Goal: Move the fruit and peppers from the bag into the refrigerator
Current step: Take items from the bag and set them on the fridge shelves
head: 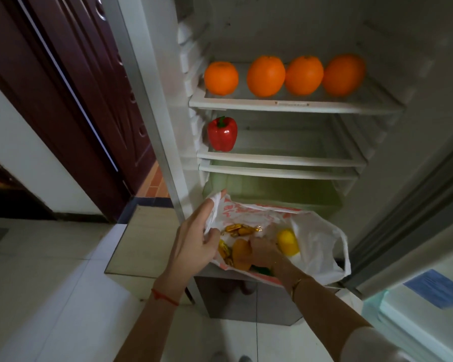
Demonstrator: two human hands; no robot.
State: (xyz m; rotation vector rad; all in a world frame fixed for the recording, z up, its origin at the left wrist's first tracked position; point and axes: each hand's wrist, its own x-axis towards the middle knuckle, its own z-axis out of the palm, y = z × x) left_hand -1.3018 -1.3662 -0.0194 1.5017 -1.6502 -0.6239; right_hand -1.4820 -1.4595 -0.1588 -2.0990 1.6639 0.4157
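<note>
We are standing at the open white refrigerator (413, 74), holding a thin white plastic bag with red print (317, 241) low at its 6 o'clock. Our left hand (194, 244) is pinching the bag's left rim, fingers closed on the plastic and pulling the mouth wide. Our right hand (263, 253) is reaching down inside the bag with fingers curled around a dull orange pepper (241, 254); we cannot tell how firmly it is gripping. At the hand's 2 o'clock a yellow pepper (288, 241) is lying in the bag, and gold-wrapped sweets (239, 229) are sitting at 11 o'clock. On the top shelf (293, 104), four round oranges (266, 75) are standing in a row. On the shelf below, a glossy red bell pepper (222, 134) is resting upright at the far left end, at 9 o'clock.
</note>
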